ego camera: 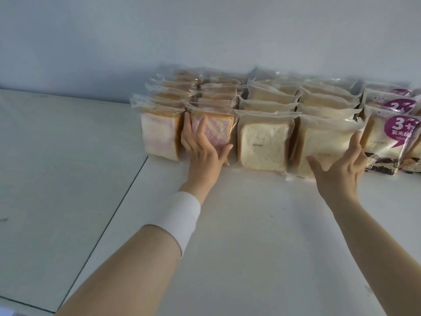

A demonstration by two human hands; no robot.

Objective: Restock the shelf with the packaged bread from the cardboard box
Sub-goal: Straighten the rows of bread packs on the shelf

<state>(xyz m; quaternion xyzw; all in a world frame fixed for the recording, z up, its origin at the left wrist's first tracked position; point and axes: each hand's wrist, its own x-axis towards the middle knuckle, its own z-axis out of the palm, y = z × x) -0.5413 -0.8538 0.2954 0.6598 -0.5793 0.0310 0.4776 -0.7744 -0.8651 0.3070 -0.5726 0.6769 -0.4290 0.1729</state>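
On white flat shelf [250,213], head view: left hand [202,147] flat, fingers straight, pressing clear-wrapped pink-swirl bread pack [219,132] in front row. Right of that pack, right hand [339,167] spread open against clear-wrapped plain white bread pack [325,142]. Step looks like squaring rows. Next move likely needs another pack; cardboard box unseen.
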